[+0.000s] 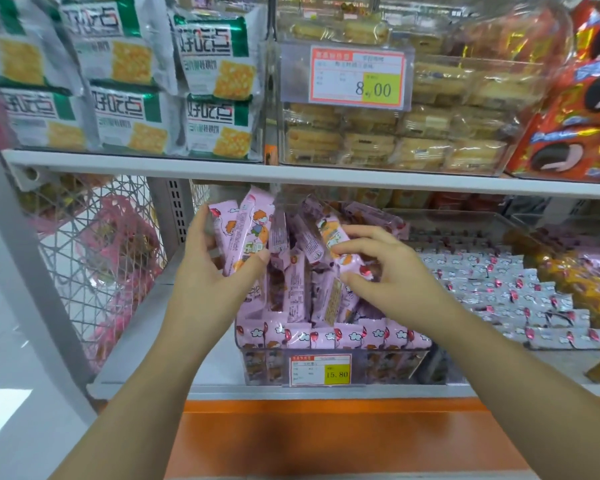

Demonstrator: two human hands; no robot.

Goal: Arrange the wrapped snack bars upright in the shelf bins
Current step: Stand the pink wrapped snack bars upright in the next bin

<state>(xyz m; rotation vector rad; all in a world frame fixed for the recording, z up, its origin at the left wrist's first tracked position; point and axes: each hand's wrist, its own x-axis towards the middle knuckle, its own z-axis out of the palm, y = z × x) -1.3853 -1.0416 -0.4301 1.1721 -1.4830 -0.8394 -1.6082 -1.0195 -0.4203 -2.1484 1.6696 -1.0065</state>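
Two shelf levels fill the view, and the work sits on the lower one, where a clear bin [333,370] with a yellow price tag [321,370] holds a crowd of pink wrapped snack bars [293,292]. At 3 o'clock of it lies a second bin of paler bars [520,299], already lined in flat rows. Most pink bars in the middle stand on end but lean against each other, while a front row lies on its side along the rim.

At 10 o'clock of the bin, the left hand [210,268] pinches a small bundle of bars [245,233] upright between thumb and fingers. At 1 o'clock, the right hand [378,261] has its fingers curled around one orange-printed bar [336,242], tilting it.

The step in hand looks like straightening and packing. Next, the bundle likely needs lowering into a gap while the right hand props its neighbours vertical.
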